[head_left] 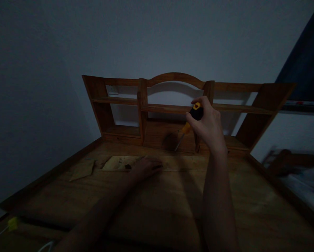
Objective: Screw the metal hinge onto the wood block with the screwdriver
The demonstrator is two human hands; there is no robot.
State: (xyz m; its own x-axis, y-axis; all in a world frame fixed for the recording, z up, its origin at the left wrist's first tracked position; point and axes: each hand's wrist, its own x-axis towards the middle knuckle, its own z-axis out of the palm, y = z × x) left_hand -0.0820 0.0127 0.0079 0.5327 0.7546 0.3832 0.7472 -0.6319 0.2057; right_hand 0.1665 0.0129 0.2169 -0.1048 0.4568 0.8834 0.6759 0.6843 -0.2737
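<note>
My right hand (206, 122) is raised above the desk, its fingers wrapped round the black and yellow handle of a screwdriver (186, 128). The thin shaft slants down to the left, its tip in front of the shelf's middle panel. Lower and to the left, my left hand (146, 167) lies on the desktop (157, 199) with fingers extended to the right. It rests at the edge of a pale, torn strip of the surface (117, 162) with dark spots. Dim light hides the fingertips' detail. Further left lies a loose flat piece (82, 169), thin and brownish.
A wooden shelf unit (170, 109) with several compartments stands along the desk's back edge, against a wall. Raised wooden edging (283, 189) borders the right side. At the lower left are a yellow tag (12, 223) and a white cable (45, 246). A dark curtain (306, 66) hangs at right.
</note>
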